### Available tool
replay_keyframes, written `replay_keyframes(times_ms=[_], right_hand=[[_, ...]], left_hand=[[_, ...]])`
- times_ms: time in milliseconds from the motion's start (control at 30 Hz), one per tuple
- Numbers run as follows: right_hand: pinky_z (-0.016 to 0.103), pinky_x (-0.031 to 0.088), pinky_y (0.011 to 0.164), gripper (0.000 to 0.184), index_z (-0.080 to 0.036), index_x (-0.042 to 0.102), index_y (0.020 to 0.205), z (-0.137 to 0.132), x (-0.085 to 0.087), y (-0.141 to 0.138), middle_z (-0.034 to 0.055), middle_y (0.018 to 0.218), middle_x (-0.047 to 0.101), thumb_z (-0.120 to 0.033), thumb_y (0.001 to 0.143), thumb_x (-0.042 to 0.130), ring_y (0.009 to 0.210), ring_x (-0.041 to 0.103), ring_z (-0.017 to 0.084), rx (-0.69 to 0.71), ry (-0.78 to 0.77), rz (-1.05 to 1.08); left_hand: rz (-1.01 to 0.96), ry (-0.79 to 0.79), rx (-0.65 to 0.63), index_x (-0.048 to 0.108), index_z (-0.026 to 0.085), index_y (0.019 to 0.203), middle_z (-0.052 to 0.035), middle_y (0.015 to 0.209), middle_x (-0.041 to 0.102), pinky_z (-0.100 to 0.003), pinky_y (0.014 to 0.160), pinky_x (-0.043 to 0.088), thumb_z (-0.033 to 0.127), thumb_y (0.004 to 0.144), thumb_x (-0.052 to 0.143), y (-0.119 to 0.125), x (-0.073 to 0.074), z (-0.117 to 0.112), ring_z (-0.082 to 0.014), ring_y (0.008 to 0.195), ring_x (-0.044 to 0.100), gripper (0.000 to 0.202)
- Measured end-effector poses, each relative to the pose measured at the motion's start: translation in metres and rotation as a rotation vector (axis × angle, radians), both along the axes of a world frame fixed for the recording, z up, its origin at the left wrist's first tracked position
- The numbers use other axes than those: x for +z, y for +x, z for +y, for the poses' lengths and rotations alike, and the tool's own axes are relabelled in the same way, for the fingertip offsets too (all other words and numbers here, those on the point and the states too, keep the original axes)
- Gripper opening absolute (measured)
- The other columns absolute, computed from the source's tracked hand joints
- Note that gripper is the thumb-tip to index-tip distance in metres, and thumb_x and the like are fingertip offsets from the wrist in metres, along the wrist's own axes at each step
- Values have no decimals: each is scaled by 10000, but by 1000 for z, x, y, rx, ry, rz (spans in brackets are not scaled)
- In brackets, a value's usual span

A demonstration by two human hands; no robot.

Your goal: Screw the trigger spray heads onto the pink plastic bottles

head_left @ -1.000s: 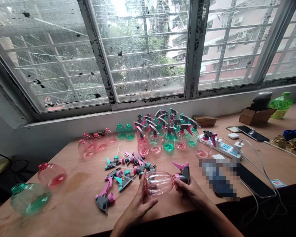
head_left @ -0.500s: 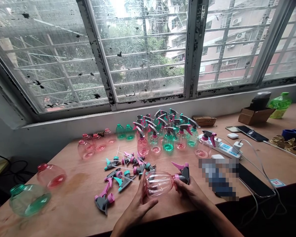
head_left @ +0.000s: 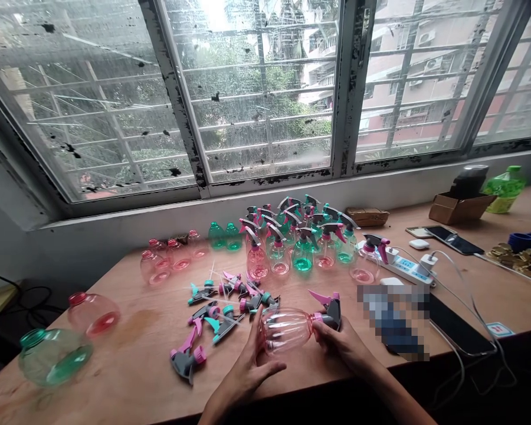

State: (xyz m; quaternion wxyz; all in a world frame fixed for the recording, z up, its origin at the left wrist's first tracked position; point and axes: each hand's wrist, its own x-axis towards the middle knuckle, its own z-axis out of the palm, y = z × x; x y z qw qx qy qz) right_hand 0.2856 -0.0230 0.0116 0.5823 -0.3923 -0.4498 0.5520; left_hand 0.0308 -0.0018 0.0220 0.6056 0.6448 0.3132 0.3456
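A clear pink spray bottle (head_left: 287, 332) lies sideways in the air between my hands, over the front of the table. My left hand (head_left: 251, 361) cups its base end, fingers on the far side and thumb stretched out below. At the neck, my right hand (head_left: 336, 339) grips the pink collar of the grey spray head (head_left: 333, 311), whose pink trigger points up and left. Just left of my hands lie several loose spray heads (head_left: 226, 324) with thin tubes; one pink-and-grey spray head (head_left: 188, 359) is closest to the front edge.
Several spray bottles with heads (head_left: 302, 258) stand by the window. Open pink bottles (head_left: 156, 268) and green bottles (head_left: 216, 236) are further left. A pink bottle (head_left: 95, 319) and a green bottle (head_left: 55, 360) sit at far left. A power strip (head_left: 409, 268), cables and phone (head_left: 460, 324) lie right.
The view has shifted very slightly. Both hands keep their hold on the spray bottle, with hardly any visible movement.
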Motion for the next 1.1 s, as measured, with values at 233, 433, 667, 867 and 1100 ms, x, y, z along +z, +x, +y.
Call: replay_keyframes(times_ms=[233,433,667,867,1100], right_hand=[[236,353,441,443,-180,613,924,0,0,0,-45,587,603,-564,795,791,433,480,103,-12,-1,1],[228,344,437,456,-191,592,935,0,-1,-1,-50,588,607,-569,786,798,428,483,101,-18,-9,14],[233,347,439,453,-180,599,891,-1,3,-2,-42,587,596,-576,787,794,441,470,100,-15,-10,10],[231,347,438,470,-184,592,914,-1,3,-2,-43,590,599,-584,778,798,438,472,102,-23,-11,10],[233,353,445,450,-183,597,888,-1,5,-2,-35,596,603,-573,787,798,445,482,104,-11,-5,6]], left_hand=[[0,-52,-12,-38,341,1613,-134,1672,298,-537,1248,226,481,820,794,-3,-4,0,-352,1500,355,1158],[-6,17,-13,-66,357,1607,-111,1688,265,-550,1266,171,453,818,801,-1,3,-2,-350,1517,329,1176],[-25,-58,-30,-52,321,1615,-149,1638,368,-556,1250,226,498,825,783,-2,1,-1,-353,1486,390,1163],[-21,50,-10,-75,370,1603,-95,1665,321,-544,1265,184,402,842,791,0,4,-2,-339,1511,349,1153],[-28,-72,-36,-55,327,1614,-138,1619,405,-546,1245,229,528,817,778,-2,0,0,-347,1473,407,1170]])
